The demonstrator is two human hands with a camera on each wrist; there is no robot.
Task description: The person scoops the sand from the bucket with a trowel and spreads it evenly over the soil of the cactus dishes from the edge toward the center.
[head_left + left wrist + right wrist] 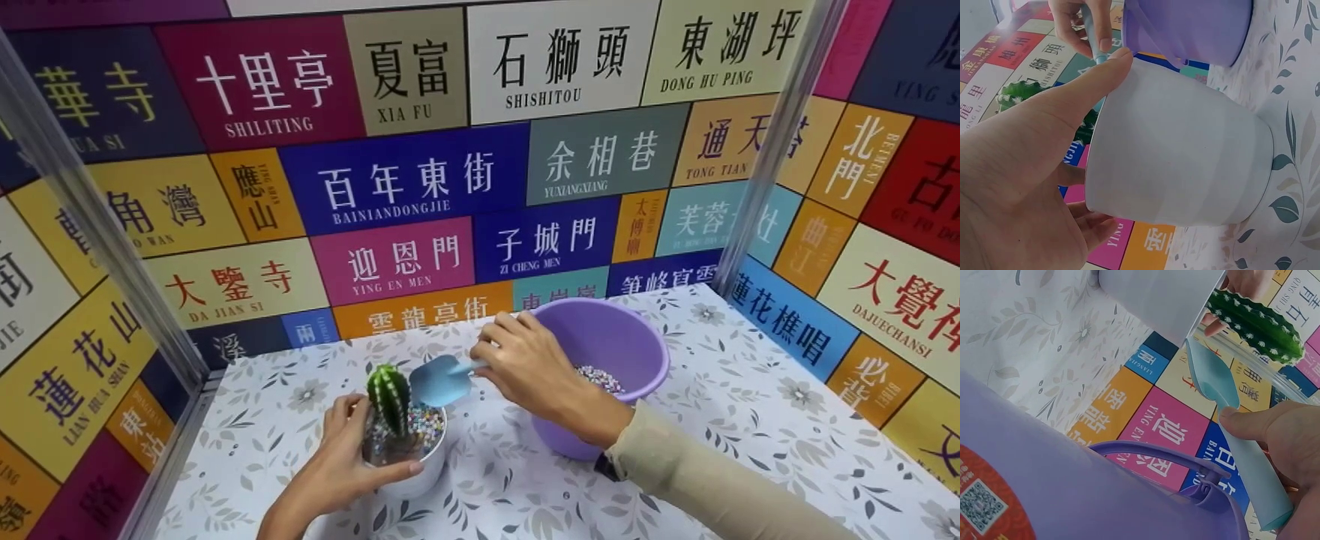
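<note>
A white flowerpot (pixel 417 480) stands on the table, holding a green cactus (pixel 384 391) amid multicoloured pebbles (pixel 424 429). My left hand (pixel 337 457) grips the pot's near left side, its thumb along the rim in the left wrist view. In my right hand (pixel 534 369) is a light blue hand trowel (pixel 441 381), held by its handle. The trowel's blade is over the pot's right side, close to the cactus; in the right wrist view its tip overlaps the pot's rim. Part of the pot is hidden behind my left hand.
Right of the pot stands a purple bucket (pixel 651 352) with more small pebbles (pixel 600 378) inside. Its handle (pixel 1157 453) hangs down the outside. A floral cloth (pixel 750 420) covers the table, and panels with coloured signs (pixel 405 180) enclose its back and sides.
</note>
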